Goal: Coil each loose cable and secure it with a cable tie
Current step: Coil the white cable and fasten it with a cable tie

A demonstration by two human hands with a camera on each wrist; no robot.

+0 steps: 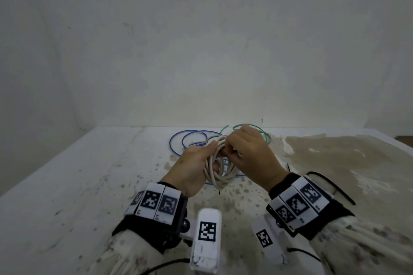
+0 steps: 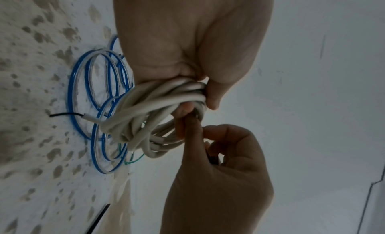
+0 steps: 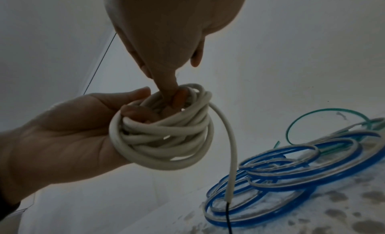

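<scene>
Behind the white cable (image 1: 220, 168) coil, the right hand (image 1: 250, 156) covered part of the green cable (image 1: 266, 135) and some blue cable (image 1: 178, 138) loops. Something dark sat pinched in that hand's fingers (image 2: 226, 138), too hidden to identify. The coil concealed several left hand (image 3: 62, 138) fingertips.

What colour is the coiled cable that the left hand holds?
The coiled cable is off-white, clearest in the right wrist view, held in the left hand.

The coiled cable (image 1: 220, 169) sits between the left hand (image 1: 192, 169) and right hand (image 1: 250, 154), above the counter (image 1: 67, 185); two loose cables (image 1: 190, 138) lie behind, against the wall (image 1: 201, 40).
</scene>
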